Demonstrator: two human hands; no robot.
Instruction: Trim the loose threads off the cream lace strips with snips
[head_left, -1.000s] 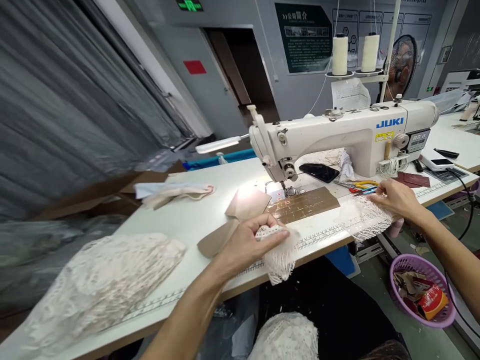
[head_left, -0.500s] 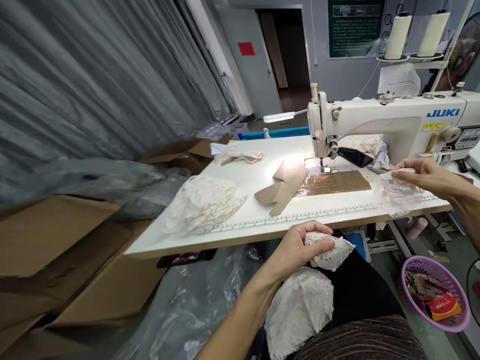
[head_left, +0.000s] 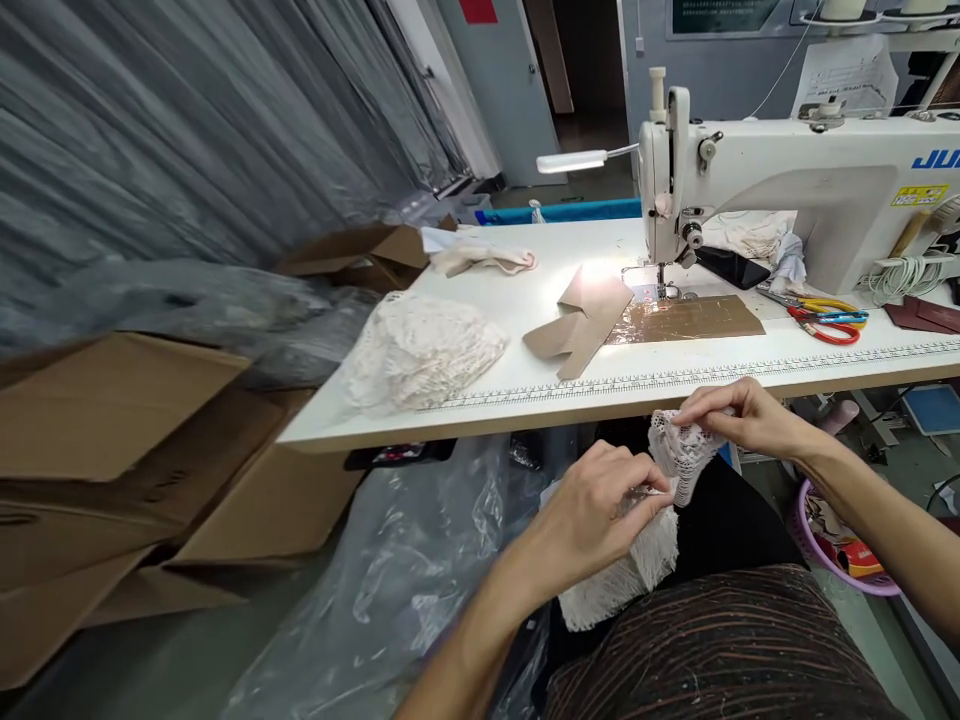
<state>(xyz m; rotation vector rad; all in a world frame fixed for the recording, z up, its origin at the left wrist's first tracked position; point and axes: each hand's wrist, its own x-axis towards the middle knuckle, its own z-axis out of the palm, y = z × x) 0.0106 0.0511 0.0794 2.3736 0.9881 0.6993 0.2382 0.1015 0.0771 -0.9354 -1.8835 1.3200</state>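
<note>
My left hand (head_left: 604,500) is closed in a pinch on the edge of a white lace piece above my lap. Just right of it, my right hand (head_left: 739,420) pinches the top of a lace piece (head_left: 684,450) that hangs in front of the table edge. Whether both hands hold the same piece is hard to tell. More white fringed lace (head_left: 619,590) lies on my lap below my left hand and is partly covered by it. A pile of white lace (head_left: 427,350) sits on the left part of the table.
The white table (head_left: 480,300) bears a sewing machine (head_left: 765,180), beige cut pieces (head_left: 581,325), scissors (head_left: 825,330) and a ruler strip along its front edge. Open cardboard boxes (head_left: 120,410) stand at left. A purple basket (head_left: 862,580) is on the floor at right.
My right hand has moved left and down from the table to beside my left hand, bringing its lace along. The scissors now show. The view has tilted down.
</note>
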